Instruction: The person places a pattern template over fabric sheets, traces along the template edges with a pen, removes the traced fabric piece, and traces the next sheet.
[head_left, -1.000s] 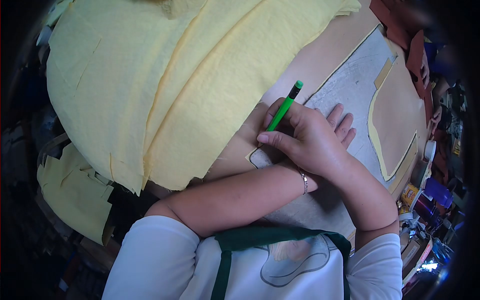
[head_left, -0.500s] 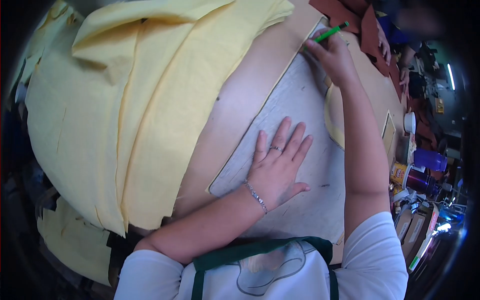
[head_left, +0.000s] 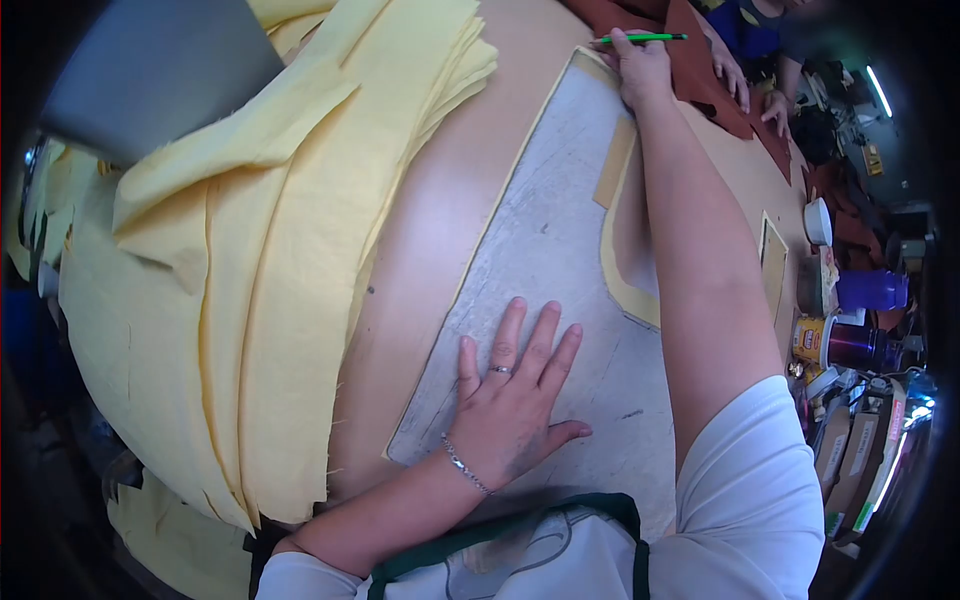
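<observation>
My left hand [head_left: 515, 405] lies flat with fingers spread on a large grey pattern template [head_left: 545, 225], pressing near its lower part. At the template's narrow far end, my right hand [head_left: 642, 75] grips a green pencil [head_left: 650, 37]. The pencil lies nearly level, its tip pointing left, just beyond the template's far edge. A thin yellow margin of cloth [head_left: 628, 298] shows around the template, widest at the curved notch on its right side. A tan strip [head_left: 614, 160] sits on the template beside that notch.
A thick pile of yellow cloth [head_left: 290, 260] covers the left of the tan table [head_left: 425, 230]. Reddish-brown material [head_left: 690, 75] lies at the far right, near another person's hands [head_left: 735, 75]. A white bowl [head_left: 818, 222], purple container [head_left: 870, 290] and yellow tub [head_left: 810, 338] line the right edge.
My right hand has moved to the template's far tip, and the pencil has swung from slanted to nearly level. The view has shifted; a grey panel now shows at upper left. My left hand stays flat.
</observation>
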